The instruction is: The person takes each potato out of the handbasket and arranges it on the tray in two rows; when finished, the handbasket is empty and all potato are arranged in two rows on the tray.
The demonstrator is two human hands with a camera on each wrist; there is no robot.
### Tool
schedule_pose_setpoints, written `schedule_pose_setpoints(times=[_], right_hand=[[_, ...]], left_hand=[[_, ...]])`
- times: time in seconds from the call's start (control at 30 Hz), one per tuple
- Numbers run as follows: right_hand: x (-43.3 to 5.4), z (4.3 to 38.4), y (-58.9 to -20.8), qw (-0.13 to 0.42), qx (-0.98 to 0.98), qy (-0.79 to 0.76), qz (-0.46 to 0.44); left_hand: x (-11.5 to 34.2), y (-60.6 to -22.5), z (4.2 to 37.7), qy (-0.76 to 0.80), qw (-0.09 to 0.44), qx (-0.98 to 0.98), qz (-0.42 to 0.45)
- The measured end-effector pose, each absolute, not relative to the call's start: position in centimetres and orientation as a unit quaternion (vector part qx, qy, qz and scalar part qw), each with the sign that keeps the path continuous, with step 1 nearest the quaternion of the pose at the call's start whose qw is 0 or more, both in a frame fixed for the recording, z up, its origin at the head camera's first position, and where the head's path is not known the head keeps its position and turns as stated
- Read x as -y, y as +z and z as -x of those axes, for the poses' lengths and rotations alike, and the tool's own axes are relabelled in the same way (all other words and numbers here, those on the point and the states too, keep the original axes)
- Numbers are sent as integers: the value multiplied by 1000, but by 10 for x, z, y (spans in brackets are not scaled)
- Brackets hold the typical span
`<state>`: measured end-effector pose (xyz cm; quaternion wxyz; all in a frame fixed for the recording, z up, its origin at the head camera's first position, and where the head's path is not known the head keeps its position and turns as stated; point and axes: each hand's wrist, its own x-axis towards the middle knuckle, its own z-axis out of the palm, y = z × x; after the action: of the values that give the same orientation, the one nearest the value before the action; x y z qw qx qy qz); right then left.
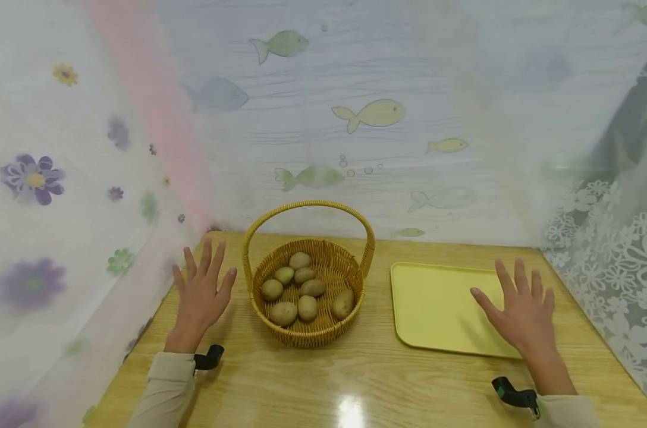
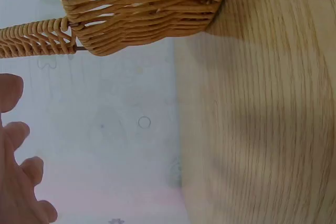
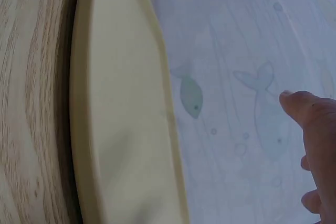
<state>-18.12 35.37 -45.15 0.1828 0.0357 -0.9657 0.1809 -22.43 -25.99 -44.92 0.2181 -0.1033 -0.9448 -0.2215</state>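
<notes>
My left hand (image 1: pixel 199 297) is held up with its fingers spread, just left of a wicker basket (image 1: pixel 313 340). Several potatoes (image 1: pixel 283 314) lie inside that basket, whose tall arched handle (image 1: pixel 308 204) stands upright. Over the right part of a yellow tray (image 1: pixel 436 306) hovers my right hand (image 1: pixel 524 318), fingers also spread and holding nothing. The left wrist view shows the basket's woven side (image 2: pixel 147 11) and a few of my left fingertips (image 2: pixel 32 170). In the right wrist view the tray's surface (image 3: pixel 126 87) bears only shadows.
Both containers stand on a wooden table (image 1: pixel 280 380). A curtain with fish prints (image 1: pixel 377 113) hangs along the back edge, a flowered one (image 1: pixel 34 178) on the left, and a lacy one (image 1: pixel 644 255) on the right. Each wrist carries a black camera mount (image 1: pixel 210 357).
</notes>
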Motion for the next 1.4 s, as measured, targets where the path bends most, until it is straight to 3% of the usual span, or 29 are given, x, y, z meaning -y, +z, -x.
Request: schedule_pose_setpoints(times=[0.23, 0.6, 0.9, 1.4], right_hand=[[-333, 182, -443, 228, 943, 228, -85], [-295, 175, -420, 184, 922, 316, -123], [-263, 174, -405, 198, 888, 375, -179], [-205, 187, -405, 132, 844, 451, -258]], left_hand=[[260, -447, 224, -367, 188, 899, 149], [251, -450, 230, -480, 134, 833, 239], [242, -457, 233, -543, 102, 792, 261], [239, -469, 225, -557, 120, 790, 225]])
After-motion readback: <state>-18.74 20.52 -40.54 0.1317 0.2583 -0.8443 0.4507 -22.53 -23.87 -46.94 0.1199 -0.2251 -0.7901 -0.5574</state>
